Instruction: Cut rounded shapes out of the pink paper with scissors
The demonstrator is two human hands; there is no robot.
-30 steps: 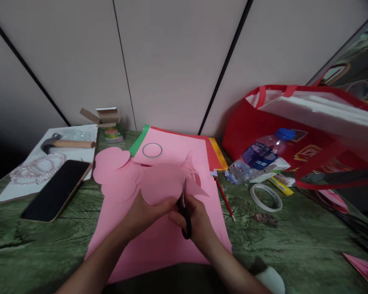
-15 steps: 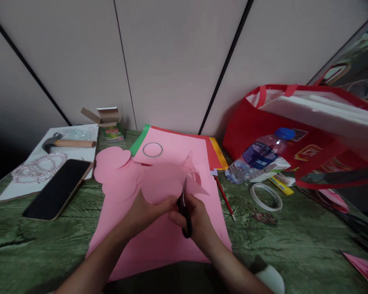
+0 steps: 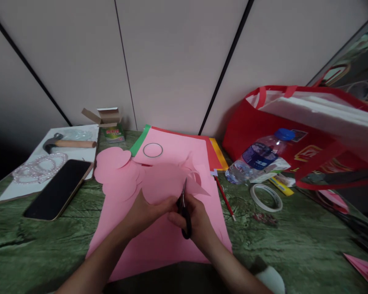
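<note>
My left hand (image 3: 151,212) pinches the lower edge of a rounded piece of pink paper (image 3: 164,183), thumb on top. In my right hand (image 3: 198,218) is a pair of black-handled scissors (image 3: 185,212), its blades at the right side of that paper. A curled offcut of the same paper sticks up beyond the blades. Beneath both hands lies a large sheet of pink paper (image 3: 159,249). Several cut pink paper circles (image 3: 116,171) overlap in a pile to the left. The fingers of my left hand under the paper are hidden.
On the left lie a phone (image 3: 58,190), a bead string (image 3: 39,167) and a hammer (image 3: 73,143), near a small open box (image 3: 113,132). To the right are a pencil (image 3: 225,198), a tape roll (image 3: 266,197), a water bottle (image 3: 257,157) and a red bag (image 3: 282,118).
The view has shifted very slightly. Both hands, the scissors and the paper keep nearly the same position.
</note>
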